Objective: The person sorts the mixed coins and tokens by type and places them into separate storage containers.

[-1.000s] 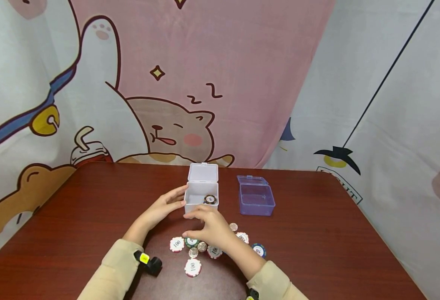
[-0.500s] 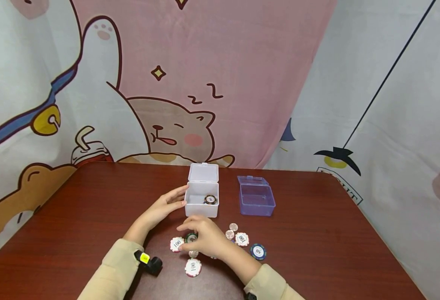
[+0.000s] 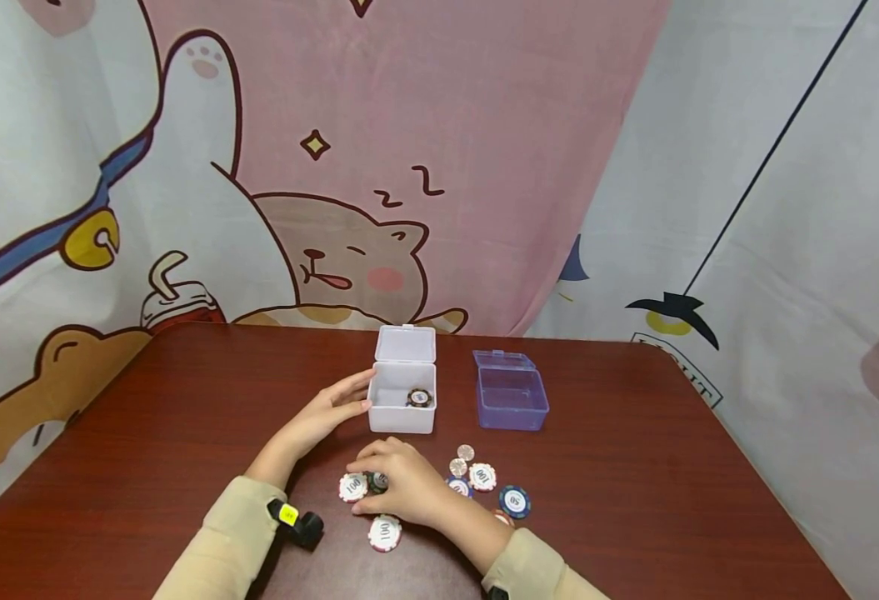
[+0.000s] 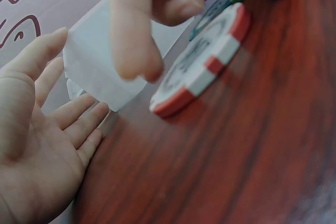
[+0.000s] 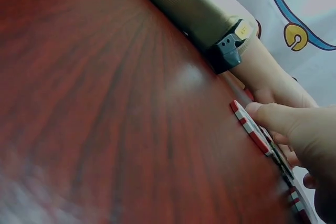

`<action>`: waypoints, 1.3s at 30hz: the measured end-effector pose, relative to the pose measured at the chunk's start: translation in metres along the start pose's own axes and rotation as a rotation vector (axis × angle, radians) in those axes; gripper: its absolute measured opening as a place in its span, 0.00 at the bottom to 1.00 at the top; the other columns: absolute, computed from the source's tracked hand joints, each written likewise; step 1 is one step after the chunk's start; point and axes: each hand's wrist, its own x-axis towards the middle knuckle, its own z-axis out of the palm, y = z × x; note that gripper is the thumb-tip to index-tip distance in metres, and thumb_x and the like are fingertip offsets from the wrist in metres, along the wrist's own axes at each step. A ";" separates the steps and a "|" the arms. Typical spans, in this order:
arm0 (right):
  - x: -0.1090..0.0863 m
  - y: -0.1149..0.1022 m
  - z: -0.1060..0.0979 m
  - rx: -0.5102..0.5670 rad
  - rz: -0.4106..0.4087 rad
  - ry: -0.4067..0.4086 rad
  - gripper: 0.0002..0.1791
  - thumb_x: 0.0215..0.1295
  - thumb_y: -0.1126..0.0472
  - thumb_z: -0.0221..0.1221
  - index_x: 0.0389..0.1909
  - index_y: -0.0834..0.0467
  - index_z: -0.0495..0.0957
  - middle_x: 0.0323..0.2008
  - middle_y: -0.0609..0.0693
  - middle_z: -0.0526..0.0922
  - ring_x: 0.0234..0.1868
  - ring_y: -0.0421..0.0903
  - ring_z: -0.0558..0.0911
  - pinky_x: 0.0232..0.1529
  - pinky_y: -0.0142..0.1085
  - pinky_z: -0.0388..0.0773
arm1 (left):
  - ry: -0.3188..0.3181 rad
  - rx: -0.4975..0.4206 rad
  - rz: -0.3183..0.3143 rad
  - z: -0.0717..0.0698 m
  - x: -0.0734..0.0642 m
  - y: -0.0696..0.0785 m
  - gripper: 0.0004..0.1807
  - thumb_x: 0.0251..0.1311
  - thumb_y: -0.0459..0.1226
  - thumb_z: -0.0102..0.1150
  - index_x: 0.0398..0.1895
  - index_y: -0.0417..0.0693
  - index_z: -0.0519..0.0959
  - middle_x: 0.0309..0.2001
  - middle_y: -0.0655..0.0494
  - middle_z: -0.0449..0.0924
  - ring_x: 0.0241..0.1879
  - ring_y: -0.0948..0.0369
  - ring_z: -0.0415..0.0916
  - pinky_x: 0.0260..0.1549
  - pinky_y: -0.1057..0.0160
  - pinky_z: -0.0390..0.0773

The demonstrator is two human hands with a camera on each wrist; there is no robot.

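A white box with its lid raised stands on the table, holding a dark-edged poker chip. My left hand steadies its left side with fingers extended; in the left wrist view this hand spreads beside the box. Low over the chips, my right hand curves with thumb and index finger apart. Near those fingertips lie a white "100" chip and a green chip, partly covered. In the right wrist view the thumb overlaps a red-and-white chip.
A purple translucent box, lid up, stands right of the white one. Right of my right hand lie a white chip, a blue "50" chip and small clear discs. Another "100" chip lies nearer me.
My right hand has moved from the front of the white box down and left over the chips, uncovering discs and chips on its right. The left hand stays at the box.
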 end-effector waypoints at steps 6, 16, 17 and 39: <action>-0.001 0.002 0.004 0.004 -0.008 0.003 0.23 0.52 0.48 0.71 0.49 0.50 0.84 0.45 0.41 0.80 0.48 0.36 0.73 0.51 0.30 0.67 | -0.001 0.007 -0.001 0.000 0.000 0.000 0.31 0.67 0.38 0.55 0.72 0.49 0.60 0.70 0.46 0.59 0.65 0.45 0.60 0.61 0.43 0.57; -0.001 0.003 0.007 0.024 -0.043 0.029 0.16 0.53 0.50 0.71 0.43 0.49 0.87 0.40 0.40 0.79 0.45 0.35 0.73 0.48 0.25 0.66 | 0.000 0.007 -0.002 0.000 0.000 -0.001 0.31 0.67 0.38 0.55 0.72 0.49 0.60 0.70 0.46 0.60 0.65 0.45 0.60 0.61 0.43 0.57; 0.000 0.003 0.007 0.030 -0.048 0.032 0.16 0.53 0.51 0.71 0.43 0.50 0.87 0.40 0.40 0.79 0.44 0.35 0.73 0.48 0.24 0.66 | -0.001 0.007 -0.001 0.000 0.000 -0.001 0.31 0.67 0.38 0.55 0.72 0.49 0.60 0.70 0.46 0.60 0.65 0.45 0.60 0.61 0.43 0.57; -0.002 -0.003 -0.004 0.075 -0.118 0.149 0.15 0.50 0.57 0.72 0.41 0.54 0.87 0.40 0.45 0.80 0.44 0.39 0.75 0.48 0.26 0.68 | 0.005 -0.005 -0.005 0.000 0.001 -0.003 0.31 0.67 0.38 0.56 0.72 0.50 0.60 0.70 0.47 0.60 0.65 0.46 0.60 0.61 0.44 0.58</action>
